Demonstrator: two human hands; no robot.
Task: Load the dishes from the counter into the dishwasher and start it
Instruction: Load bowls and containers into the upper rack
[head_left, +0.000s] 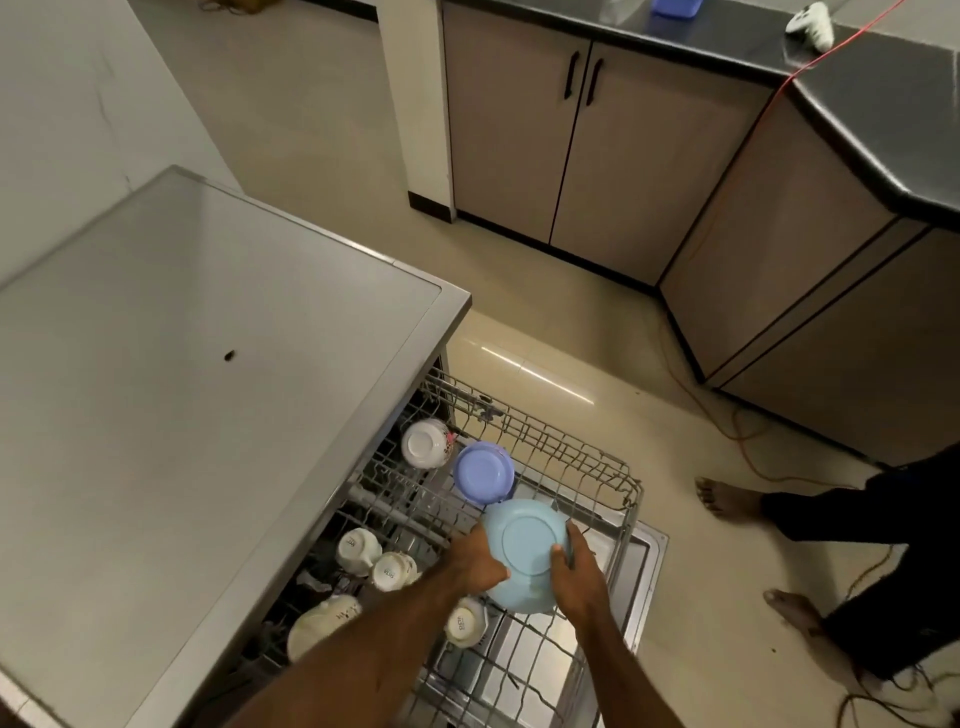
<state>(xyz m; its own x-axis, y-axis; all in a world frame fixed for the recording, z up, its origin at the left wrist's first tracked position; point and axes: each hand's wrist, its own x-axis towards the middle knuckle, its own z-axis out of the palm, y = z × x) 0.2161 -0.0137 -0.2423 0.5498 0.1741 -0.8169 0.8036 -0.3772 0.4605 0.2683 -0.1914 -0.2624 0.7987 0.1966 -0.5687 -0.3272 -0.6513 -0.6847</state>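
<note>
Now my left hand (475, 564) and right hand (577, 574) each clasp the rim of the upturned light blue bowl (524, 545), holding it over the middle of the pulled-out dishwasher rack (582, 457); 1 purple bowl (483, 472) sits inverted in that rack, just beyond.

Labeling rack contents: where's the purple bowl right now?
Head view, lower centre: the purple bowl sits upside down in the pulled-out dishwasher rack, between the white cup toward the machine and the light blue bowl nearer the camera.
</note>
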